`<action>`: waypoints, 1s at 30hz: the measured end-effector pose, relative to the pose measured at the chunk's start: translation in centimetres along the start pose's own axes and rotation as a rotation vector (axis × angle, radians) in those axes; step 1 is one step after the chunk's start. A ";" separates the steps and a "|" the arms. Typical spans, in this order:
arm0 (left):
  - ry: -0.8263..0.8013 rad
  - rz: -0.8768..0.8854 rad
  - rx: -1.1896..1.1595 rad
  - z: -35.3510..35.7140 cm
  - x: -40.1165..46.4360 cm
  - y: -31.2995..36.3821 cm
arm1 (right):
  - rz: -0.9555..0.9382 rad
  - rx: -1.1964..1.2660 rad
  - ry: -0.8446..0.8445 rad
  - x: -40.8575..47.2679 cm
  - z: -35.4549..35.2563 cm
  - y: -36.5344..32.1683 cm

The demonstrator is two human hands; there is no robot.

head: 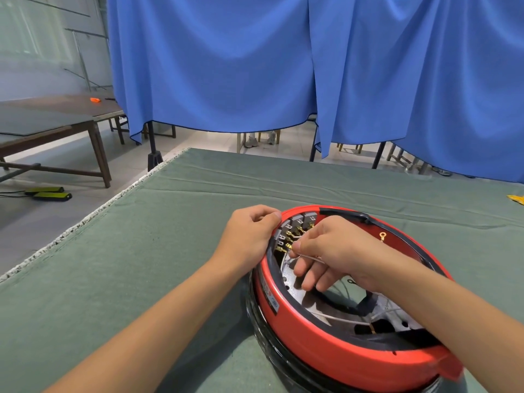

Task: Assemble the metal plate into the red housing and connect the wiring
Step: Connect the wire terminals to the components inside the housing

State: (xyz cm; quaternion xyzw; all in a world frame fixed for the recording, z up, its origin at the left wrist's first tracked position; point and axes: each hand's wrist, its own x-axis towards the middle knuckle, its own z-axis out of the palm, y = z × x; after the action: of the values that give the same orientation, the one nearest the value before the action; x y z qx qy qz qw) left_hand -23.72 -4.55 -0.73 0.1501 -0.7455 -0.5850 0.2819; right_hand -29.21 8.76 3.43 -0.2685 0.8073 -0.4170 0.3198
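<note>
red housing (pixel 326 333), lower right, on table (pixel 175 222) | left hand (pixel 249 236) grips its rim | right hand (pixel 334 251) pinches white wire (pixel 310 258)

2 bare forearms (no sleeves, gloves or jewellery visible) end in the left hand (pixel 249 236) and right hand (pixel 334 251).

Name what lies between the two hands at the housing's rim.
In the head view, grey terminal blocks with brass tabs sit inside the red housing between the left hand and right hand, which pinches a white wire.
</note>
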 end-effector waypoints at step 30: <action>-0.008 0.014 0.053 -0.2 0.0 0.1 | 0.041 -0.036 0.045 0.7 1.4 -0.4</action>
State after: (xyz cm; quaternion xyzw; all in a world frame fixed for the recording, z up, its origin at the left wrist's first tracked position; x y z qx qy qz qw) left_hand -23.54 -4.69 -0.66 0.1500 -0.7629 -0.5636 0.2789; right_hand -28.58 7.39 2.98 -0.2479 0.8270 -0.4018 0.3052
